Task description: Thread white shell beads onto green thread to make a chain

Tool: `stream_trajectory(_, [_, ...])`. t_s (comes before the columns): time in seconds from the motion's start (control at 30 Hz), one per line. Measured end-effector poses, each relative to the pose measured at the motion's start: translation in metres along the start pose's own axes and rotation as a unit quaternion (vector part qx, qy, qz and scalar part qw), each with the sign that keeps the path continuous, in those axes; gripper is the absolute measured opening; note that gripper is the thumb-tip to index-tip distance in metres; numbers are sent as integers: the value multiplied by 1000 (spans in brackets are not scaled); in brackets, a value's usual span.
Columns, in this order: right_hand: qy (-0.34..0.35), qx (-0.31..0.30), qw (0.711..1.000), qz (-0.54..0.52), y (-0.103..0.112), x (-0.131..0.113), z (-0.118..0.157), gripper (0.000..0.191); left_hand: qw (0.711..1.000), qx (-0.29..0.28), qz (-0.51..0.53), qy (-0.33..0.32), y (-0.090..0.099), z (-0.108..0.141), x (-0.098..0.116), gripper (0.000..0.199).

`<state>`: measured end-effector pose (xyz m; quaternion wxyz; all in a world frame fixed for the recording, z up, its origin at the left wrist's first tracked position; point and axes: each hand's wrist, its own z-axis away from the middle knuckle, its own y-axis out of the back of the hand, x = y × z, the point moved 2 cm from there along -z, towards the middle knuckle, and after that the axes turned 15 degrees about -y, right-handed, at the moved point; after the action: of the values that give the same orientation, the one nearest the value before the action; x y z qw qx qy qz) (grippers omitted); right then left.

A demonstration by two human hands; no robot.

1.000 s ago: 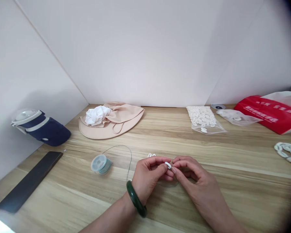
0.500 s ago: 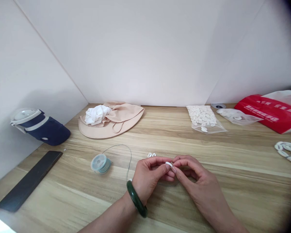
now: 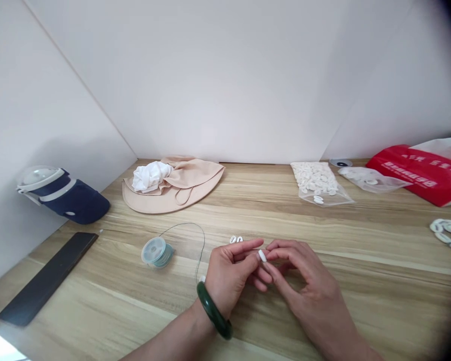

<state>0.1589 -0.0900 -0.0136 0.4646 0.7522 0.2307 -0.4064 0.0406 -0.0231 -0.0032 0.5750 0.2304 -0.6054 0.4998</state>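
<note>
Between my two hands is a small white cowrie shell [image 3: 262, 255], tilted, its smooth side showing. My left hand [image 3: 229, 273] pinches it by thumb and fingers, with a green bangle [image 3: 213, 312] round the wrist. My right hand [image 3: 310, 276] grips the shell's other side with its fingertips. Two more cowrie shells [image 3: 236, 239] lie on the table just beyond the left fingers. A dark thread [image 3: 204, 241] runs from a spool [image 3: 158, 251] towards the left wrist, where a small white piece [image 3: 202, 279] shows. Whether the thread reaches the held shell is hidden.
At the back right lie a clear bag of shells [image 3: 315, 179], a smaller plastic bag [image 3: 372, 179] and a red bag [image 3: 424, 173]. Strung shells [image 3: 449, 228] lie far right. On the left are a hat [image 3: 195, 183], a blue jug [image 3: 75, 200] and a dark strip [image 3: 48, 278].
The cowrie shell has been turned between my fingers, from lying nearly flat to a steeper tilt. My left index finger has lifted and straightened a little.
</note>
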Motion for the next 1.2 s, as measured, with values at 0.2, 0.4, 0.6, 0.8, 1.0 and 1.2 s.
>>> stream_trajectory(0.2, [43,25,998,43,2,-2,1,12,1000,14,-21,-5,-2,1,3,38])
stream_trajectory(0.4, [-83,31,996,-21,1,3,-1,2,997,30,-70,-22,-1,1,4,33])
stream_trajectory(0.6, [-214,-30,975,-43,0,10,-2,11,991,41,-105,-78,1,1,6,20])
stream_trajectory(0.8, [-203,-8,978,-37,-2,13,2,22,998,48,-26,-24,2,1,2,27])
stream_trajectory(1.0, [-75,-9,996,52,0,6,4,16,999,48,22,-1,4,-1,1,28])
stream_trajectory(1.2, [-6,-18,1000,22,-1,1,2,13,999,42,25,4,2,2,1,27])
